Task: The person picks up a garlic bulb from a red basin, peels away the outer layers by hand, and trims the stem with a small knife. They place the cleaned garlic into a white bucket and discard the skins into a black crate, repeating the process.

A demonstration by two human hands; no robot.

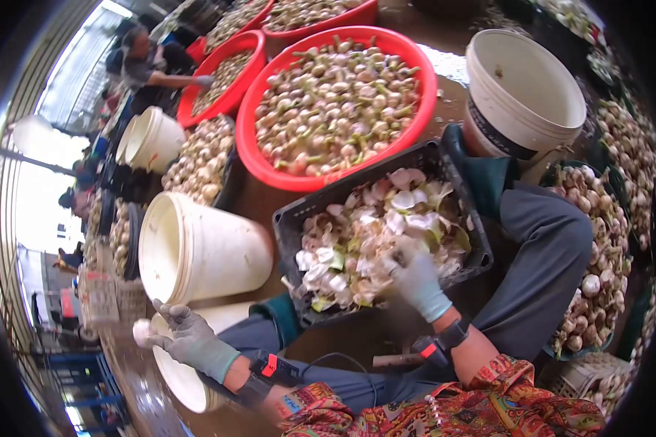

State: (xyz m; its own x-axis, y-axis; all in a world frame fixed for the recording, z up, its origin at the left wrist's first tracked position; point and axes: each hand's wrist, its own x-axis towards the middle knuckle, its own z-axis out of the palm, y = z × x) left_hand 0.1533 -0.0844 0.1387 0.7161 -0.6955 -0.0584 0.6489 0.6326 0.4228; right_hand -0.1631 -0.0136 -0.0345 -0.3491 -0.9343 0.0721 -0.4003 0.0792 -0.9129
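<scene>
Patterned sleeve (504, 370) nearest; left hand (191, 342) pinches a bulb (142, 333); right hand (418, 280), grip unclear, tops the crate's (481, 256) skins (335, 247); whole garlic (335, 109) fills the tub (246, 138) beyond.

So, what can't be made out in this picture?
All in the head view:
- Right hand: blurred; what its fingers hold, if anything, is unclear.
- Pale bulb by the left hand: blurred; its grip is unclear.
- Floor of the black crate: hidden by peels.
- People at far left: too small and blurred to tell their work.
</scene>
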